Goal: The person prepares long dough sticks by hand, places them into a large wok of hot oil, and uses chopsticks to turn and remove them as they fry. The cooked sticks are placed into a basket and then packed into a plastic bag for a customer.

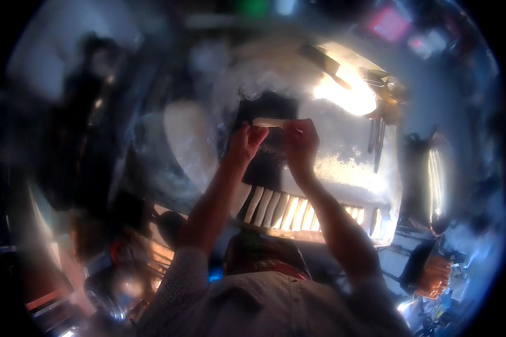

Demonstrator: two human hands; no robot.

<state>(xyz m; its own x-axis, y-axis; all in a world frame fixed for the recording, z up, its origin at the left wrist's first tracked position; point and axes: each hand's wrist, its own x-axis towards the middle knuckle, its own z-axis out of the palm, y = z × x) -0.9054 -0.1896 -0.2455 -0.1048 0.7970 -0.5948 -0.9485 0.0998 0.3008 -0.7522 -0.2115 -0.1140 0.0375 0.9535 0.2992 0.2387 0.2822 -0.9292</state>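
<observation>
A short pale strip, apparently dough, lies crosswise between my two hands over the worktable. My right hand pinches its right end, with the fingers curled. The fingers of my left hand are at its left end and just below it; whether they grip it is unclear. Beneath my hands is a dark patch of the table. Several similar pale strips lie side by side in a row along the table's near edge, partly hidden by my right forearm.
A large pale mass, perhaps dough, lies to the left. Whitish powder covers the right part of the table. A very bright lamp glares at the upper right. Browned stick-shaped pieces are at the lower right. The surroundings are blurred.
</observation>
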